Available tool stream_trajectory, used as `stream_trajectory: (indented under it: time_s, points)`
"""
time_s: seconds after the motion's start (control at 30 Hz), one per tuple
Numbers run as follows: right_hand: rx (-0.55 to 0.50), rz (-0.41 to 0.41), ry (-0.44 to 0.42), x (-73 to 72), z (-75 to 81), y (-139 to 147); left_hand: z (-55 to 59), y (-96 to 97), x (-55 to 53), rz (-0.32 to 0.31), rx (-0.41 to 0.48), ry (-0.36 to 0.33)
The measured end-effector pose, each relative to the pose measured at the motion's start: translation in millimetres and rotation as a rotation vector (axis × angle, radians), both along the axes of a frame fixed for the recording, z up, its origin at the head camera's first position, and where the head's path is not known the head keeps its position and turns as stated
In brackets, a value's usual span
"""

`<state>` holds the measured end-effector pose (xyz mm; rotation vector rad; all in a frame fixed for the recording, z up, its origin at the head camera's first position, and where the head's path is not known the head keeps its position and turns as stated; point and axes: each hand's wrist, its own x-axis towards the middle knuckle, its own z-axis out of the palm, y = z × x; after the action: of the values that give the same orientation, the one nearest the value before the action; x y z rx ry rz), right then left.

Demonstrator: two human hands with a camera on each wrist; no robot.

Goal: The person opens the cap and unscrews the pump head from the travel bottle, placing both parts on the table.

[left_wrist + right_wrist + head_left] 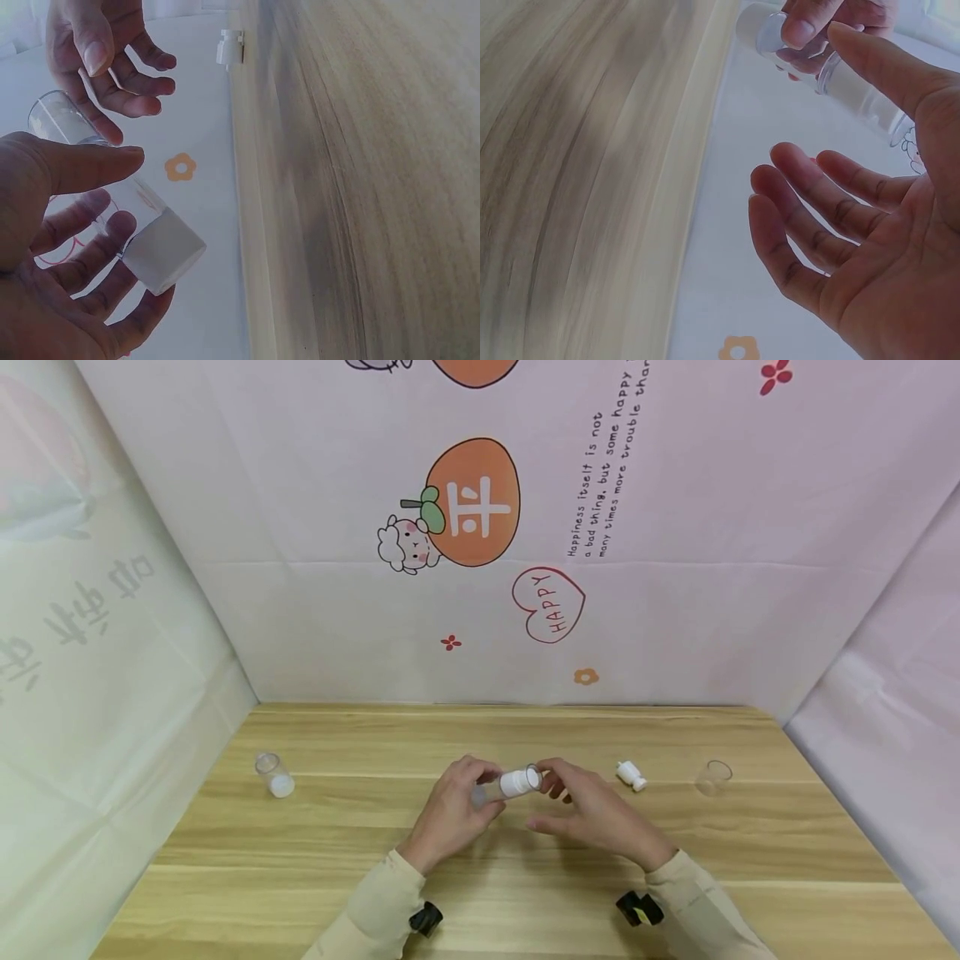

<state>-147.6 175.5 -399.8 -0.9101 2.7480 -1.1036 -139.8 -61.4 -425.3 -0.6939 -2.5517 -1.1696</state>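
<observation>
Well to the left of the left hand, a standing bottle (274, 775) rests on the desk (360, 852), its white end down and its clear walls rising above; that posture presumably keeps it steady and outside the working space. The left hand (453, 802) is clamped on the held bottle (487, 792), thumb on one side and fingers curled against the other. The bottle is tilted, with its white base (165, 251) toward the fingers of the left hand and its clear-rimmed end, around a white inner part (517, 782), directed toward the right hand. Gripping the body in this way leaves that end uncovered, probably so that both hands can share the work. The right hand (592, 810) is near the same end, fingers apart and gently bent, thumb separated from them, gripping nothing; whether a fingertip touches the rim cannot be told. Its curved posture seems suited to a cylindrical object. Just to the right of the right hand, a white pump head (631, 775) lies on its side, its slender form likely making this the steadier rest. Farther right of that hand, a clear cup (713, 778) stands rim uppermost, apparently set within reach yet apart from the bottle.
</observation>
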Motion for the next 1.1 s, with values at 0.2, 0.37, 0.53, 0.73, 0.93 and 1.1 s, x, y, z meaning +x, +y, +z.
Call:
stream_trajectory:
  time_s: [0.2, 0.37, 0.53, 0.73, 0.93, 1.1]
  points:
    - [-0.006, 0.015, -0.017, -0.5, 0.3, -3.6, -1.5, -1.9, 2.1, -0.005, -0.030, 0.014]
    - [-0.015, 0.022, -0.029, -0.7, 0.1, -4.8, -2.5, -3.0, 3.4, 0.010, -0.108, 0.068]
    - [-0.028, 0.024, -0.029, -2.1, -1.3, -6.1, -1.5, -3.5, 5.2, 0.018, -0.188, 0.105]
    - [-0.046, 0.024, -0.028, -1.5, -0.9, -8.5, 0.9, -2.6, 6.2, 0.013, -0.253, 0.115]
    - [-0.048, 0.026, -0.018, -0.9, -0.7, -9.9, 2.1, -2.1, 7.3, 0.005, -0.285, 0.136]
    - [-0.057, 0.047, -0.008, -0.7, -0.8, -9.8, 1.3, -1.8, 7.6, 0.011, -0.319, 0.148]
